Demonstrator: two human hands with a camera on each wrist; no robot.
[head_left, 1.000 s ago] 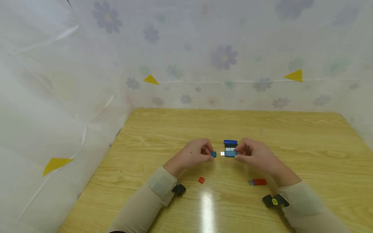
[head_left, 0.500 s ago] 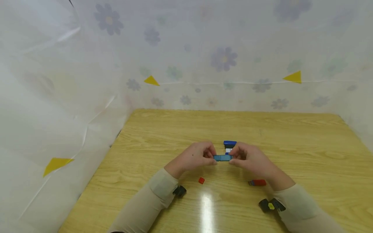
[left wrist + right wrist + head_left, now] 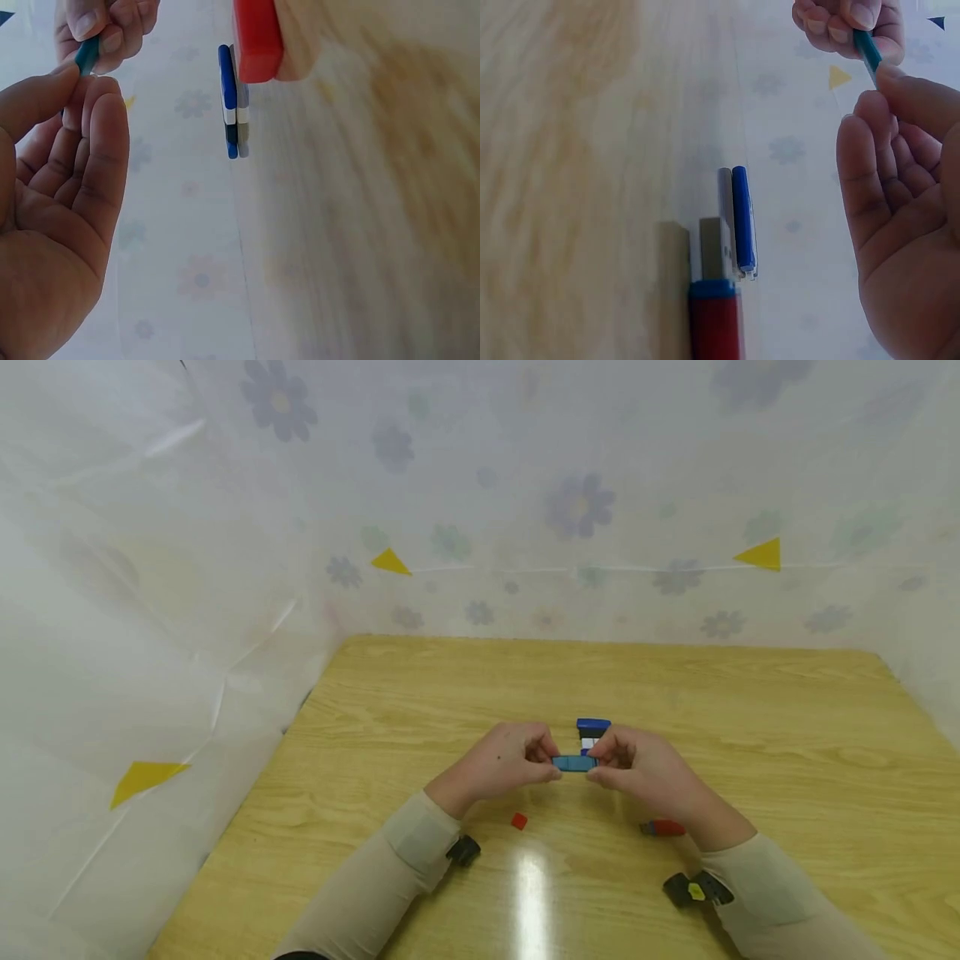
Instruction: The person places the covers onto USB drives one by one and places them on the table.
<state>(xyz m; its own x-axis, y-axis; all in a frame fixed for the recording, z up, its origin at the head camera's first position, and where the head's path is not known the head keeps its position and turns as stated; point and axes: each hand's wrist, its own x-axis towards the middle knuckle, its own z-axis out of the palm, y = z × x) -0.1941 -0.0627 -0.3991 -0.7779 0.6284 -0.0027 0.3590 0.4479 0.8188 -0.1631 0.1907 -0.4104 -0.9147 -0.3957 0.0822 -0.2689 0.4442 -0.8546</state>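
Note:
A teal USB stick [image 3: 574,763] is held level in front of me, its cap and body meeting end to end with no metal plug showing. My left hand [image 3: 504,764] pinches the cap end between thumb and fingertips. At the other end, the thumb and fingers of my right hand [image 3: 648,777] pinch the body. Both wrist views show the stick up off the table, mostly covered by fingers. Just behind it lie several more pieces, including a blue one [image 3: 592,724], partly hidden by my right hand.
On the wooden table [image 3: 450,685], a small red cap [image 3: 519,821] lies nearer me, below my left hand. A red USB stick [image 3: 666,828] with its metal plug [image 3: 711,247] bare lies by my right wrist. A flower-patterned sheet [image 3: 480,527] hangs around the table.
A second ago the teal cap and the stick's bare plug were apart; my right hand has moved left, bringing them together. Over the last half second the hands have hardly moved.

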